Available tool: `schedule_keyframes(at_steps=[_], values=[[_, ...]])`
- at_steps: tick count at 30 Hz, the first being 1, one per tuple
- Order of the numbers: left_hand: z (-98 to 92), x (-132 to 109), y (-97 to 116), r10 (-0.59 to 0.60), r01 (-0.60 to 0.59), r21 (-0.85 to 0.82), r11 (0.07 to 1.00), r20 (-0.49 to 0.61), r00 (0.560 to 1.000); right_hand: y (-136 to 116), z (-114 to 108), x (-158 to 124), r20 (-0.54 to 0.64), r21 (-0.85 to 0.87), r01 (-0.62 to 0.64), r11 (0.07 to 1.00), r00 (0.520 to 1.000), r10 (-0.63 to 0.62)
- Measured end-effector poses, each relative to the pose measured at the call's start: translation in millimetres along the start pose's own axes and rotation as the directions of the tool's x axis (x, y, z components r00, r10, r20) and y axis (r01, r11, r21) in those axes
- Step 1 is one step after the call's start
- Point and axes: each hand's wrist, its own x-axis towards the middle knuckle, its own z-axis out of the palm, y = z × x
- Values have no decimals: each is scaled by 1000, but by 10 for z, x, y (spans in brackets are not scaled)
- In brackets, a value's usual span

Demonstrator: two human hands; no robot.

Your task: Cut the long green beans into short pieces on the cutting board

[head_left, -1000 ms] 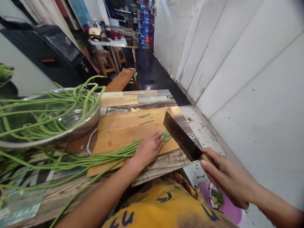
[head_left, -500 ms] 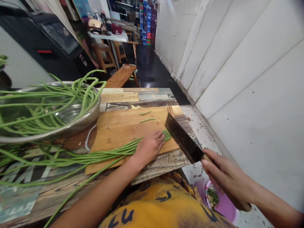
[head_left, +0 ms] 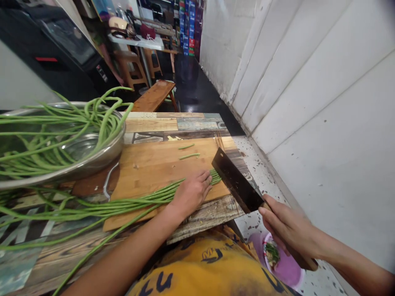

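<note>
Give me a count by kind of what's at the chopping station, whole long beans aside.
cleaver: 1
cutting board: 1
steel bowl: 1
purple bowl: 1
cut bean pieces loose on the board: 2
total: 6

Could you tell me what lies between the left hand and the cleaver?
Only tips of the long beans, on the cutting board, in the head view.
</note>
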Motion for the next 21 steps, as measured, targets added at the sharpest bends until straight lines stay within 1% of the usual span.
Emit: schedule_keyframes(at_steps=[5,10,13,16,21], values=[[4,0,-7,2,-2,-18,1000,-3,1000,24,22,41,19,34,-22,999,1000,22],[32,-4,-15,-11,10,-58,998,-16,1000,70,67,197,-21,21,51,998,998,-51],[38,-7,-30,-19,15,-96,995,-34,999,69,72,265,0,45,66,997,998,-66],[36,-21,-60,-24,20,-109,994,-29,999,73,75,291,12,54,69,996,997,-70],[20,-61,-136,-14,13,-89,996,-17,1000,106,135,325,-52,59,123,991,991,-120]])
